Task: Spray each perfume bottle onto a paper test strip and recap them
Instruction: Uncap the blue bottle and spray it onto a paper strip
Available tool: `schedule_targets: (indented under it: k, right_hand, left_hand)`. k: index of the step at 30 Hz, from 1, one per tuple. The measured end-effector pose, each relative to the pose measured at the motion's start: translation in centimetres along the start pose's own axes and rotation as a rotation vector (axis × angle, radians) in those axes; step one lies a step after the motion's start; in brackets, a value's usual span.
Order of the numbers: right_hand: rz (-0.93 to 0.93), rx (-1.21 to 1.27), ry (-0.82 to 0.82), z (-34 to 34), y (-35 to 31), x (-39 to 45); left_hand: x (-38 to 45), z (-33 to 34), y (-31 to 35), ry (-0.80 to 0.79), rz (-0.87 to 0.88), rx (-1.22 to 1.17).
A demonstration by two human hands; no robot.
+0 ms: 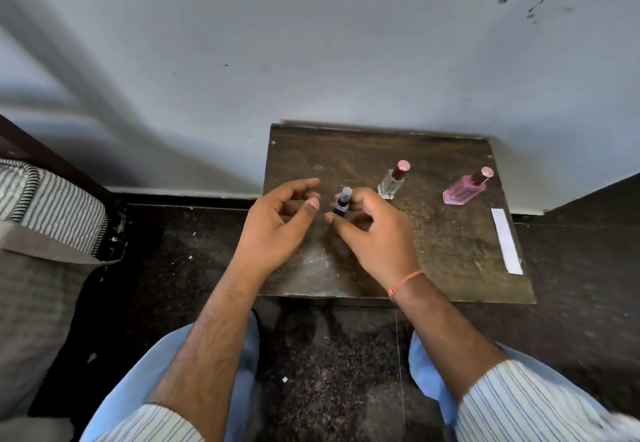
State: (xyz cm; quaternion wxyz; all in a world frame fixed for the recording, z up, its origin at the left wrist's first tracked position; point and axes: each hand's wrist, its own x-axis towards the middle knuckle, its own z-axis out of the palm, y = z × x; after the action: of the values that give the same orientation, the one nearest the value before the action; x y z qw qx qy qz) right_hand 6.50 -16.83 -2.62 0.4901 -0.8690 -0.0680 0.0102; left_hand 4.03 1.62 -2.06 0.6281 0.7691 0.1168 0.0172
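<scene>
The right hand grasps the blue bottle low over the table; the left hand hovers beside it, released. Likely light, smooth, breakable glass: best held round the body, cap free.

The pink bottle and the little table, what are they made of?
The pink bottle looks like clear, pink-tinted glass, or maybe hard plastic: light shines through it and its edges are sharply cut. Its cap looks like glossy pink plastic or metal. The table looks like dark wood or a wood-look board, dull and worn, with scratches and pale scuffs.
</scene>
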Motion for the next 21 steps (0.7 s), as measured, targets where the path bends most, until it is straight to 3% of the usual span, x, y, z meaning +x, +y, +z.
schedule_targets:
  k: [3,6,11,21]
  right_hand:
    - [0.039,0.080,-0.050,-2.2,-0.4,-3.2]
    - [0.074,0.076,-0.067,-4.5,3.3,-4.5]
    - [-0.026,0.004,-0.189,-5.8,2.2,-2.0]
    - [-0.009,0.078,-0.275,-6.7,4.8,-0.3]
  left_hand:
    - [-0.8,-0.3,0.2,-0.126,0.035,-0.030]
    - [-0.6,3.2,-0.5,-0.239,0.057,-0.016]
    - [-0.8,3.3,0.4,-0.266,0.223,0.000]
    - [0.3,5.6,0.6,-0.338,0.248,0.028]
